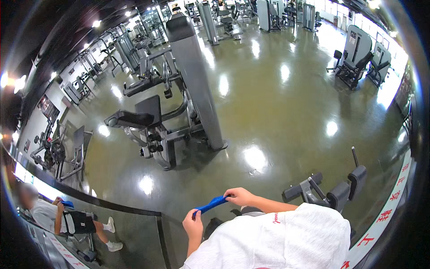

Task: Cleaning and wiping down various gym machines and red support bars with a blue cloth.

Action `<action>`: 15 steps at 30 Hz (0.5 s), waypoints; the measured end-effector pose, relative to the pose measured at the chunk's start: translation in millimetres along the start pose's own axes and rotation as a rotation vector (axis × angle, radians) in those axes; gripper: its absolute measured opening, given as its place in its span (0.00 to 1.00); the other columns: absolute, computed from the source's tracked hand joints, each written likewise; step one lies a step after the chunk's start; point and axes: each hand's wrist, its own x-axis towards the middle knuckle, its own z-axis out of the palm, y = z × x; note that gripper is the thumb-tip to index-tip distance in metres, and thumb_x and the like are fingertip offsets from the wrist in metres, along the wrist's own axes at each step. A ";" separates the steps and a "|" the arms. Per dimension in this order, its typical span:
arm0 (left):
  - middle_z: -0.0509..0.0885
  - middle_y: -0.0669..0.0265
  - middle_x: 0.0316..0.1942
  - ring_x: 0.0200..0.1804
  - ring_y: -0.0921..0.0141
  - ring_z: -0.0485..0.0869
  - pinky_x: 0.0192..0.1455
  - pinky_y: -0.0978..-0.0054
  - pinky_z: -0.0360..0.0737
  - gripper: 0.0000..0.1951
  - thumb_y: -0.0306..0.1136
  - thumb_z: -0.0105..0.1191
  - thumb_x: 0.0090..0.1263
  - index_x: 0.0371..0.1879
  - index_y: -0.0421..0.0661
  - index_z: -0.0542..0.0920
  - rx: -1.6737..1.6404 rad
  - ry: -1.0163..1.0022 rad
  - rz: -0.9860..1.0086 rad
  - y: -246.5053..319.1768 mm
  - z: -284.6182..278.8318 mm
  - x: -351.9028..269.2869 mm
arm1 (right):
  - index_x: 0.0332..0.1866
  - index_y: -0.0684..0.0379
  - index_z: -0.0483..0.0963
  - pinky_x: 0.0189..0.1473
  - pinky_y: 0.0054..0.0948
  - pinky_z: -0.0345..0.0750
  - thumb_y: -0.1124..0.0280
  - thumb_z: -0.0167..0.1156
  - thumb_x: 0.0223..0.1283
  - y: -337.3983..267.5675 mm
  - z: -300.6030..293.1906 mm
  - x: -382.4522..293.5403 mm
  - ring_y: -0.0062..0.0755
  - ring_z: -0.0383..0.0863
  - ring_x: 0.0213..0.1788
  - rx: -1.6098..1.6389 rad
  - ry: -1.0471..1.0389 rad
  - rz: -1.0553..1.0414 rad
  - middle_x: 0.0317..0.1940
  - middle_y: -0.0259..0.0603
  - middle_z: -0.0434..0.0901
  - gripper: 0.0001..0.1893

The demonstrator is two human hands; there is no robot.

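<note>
A blue strip of cloth [212, 204], narrow and gathered, is stretched between my two hands in front of my white shirt. My left hand [193, 223], low in the view, pinches one end between thumb and fingers. Farther right, my right hand [239, 196] grips the other end with its fingertips. The cloth runs slightly upward from left to right over the grey-green floor. Whether it is a towel, a band or something else cannot be told.
A grey weight machine [198, 74] with a padded seat stands ahead. A padded exercise bench [337, 195] is close at the right. A wall mirror [134, 232] at lower left shows a seated person's reflection. A white floor strip [384, 215] bears red writing.
</note>
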 end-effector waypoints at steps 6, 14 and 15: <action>0.88 0.57 0.30 0.31 0.65 0.86 0.38 0.69 0.81 0.09 0.32 0.67 0.69 0.40 0.39 0.87 -0.033 -0.020 0.133 28.3 44.2 116.4 | 0.50 0.58 0.83 0.49 0.36 0.81 0.67 0.65 0.67 -13.8 -70.7 80.1 0.41 0.87 0.43 -0.055 0.150 -0.062 0.40 0.47 0.88 0.11; 0.88 0.58 0.31 0.32 0.65 0.86 0.39 0.68 0.81 0.08 0.34 0.67 0.69 0.40 0.43 0.88 -0.162 -0.142 0.372 42.3 125.8 309.5 | 0.51 0.57 0.84 0.55 0.35 0.81 0.70 0.65 0.65 -21.5 -159.8 198.9 0.36 0.86 0.49 -0.086 0.411 0.048 0.44 0.43 0.88 0.11; 0.85 0.58 0.28 0.30 0.61 0.84 0.37 0.65 0.80 0.08 0.36 0.66 0.69 0.40 0.45 0.89 -0.187 -0.147 0.415 51.5 134.0 334.9 | 0.49 0.56 0.85 0.54 0.35 0.81 0.71 0.66 0.64 -24.7 -173.0 214.4 0.36 0.86 0.48 -0.110 0.448 0.053 0.44 0.43 0.88 0.10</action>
